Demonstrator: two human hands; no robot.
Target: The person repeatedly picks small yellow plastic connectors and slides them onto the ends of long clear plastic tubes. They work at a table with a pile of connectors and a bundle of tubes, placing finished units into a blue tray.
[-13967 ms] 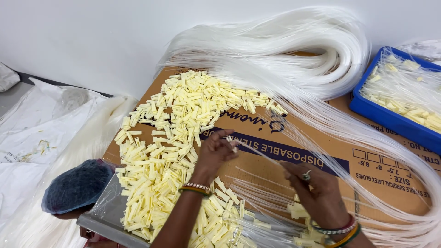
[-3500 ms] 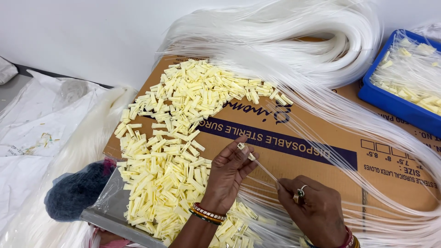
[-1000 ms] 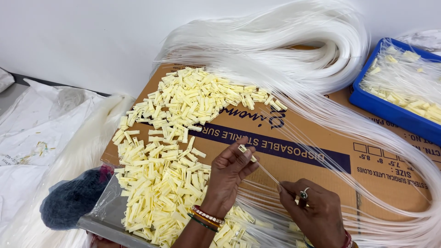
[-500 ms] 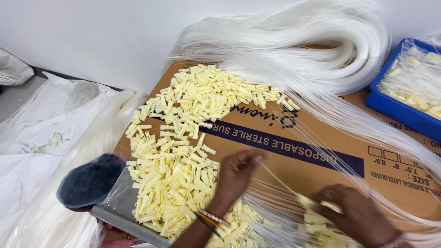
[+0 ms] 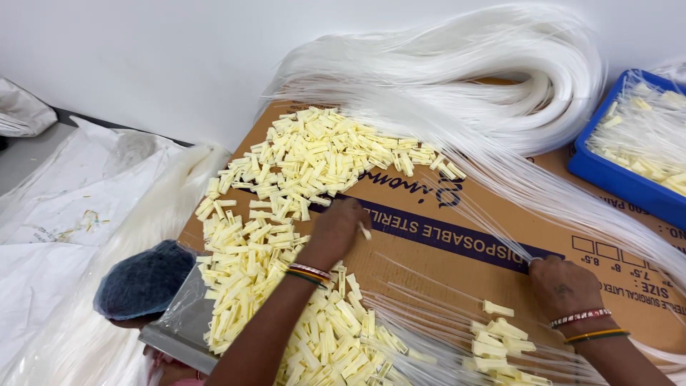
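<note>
Glossy clear tubes (image 5: 500, 179) meet right hand (image 5: 564, 286); left hand (image 5: 336, 232) pinches a yellow clip (image 5: 365, 231).

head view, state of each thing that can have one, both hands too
left hand: knuckles up, pinching one small yellow piece
right hand: closed on clear thin tubes
pile of yellow pieces: loose, spread over the cardboard
cardboard box: flattened, used as work surface
white tube bundle: looped, fanning out toward the right hand
blue tray: open, holds tubes with yellow pieces
blue hair net: crumpled, lying at the cardboard's edge
</note>
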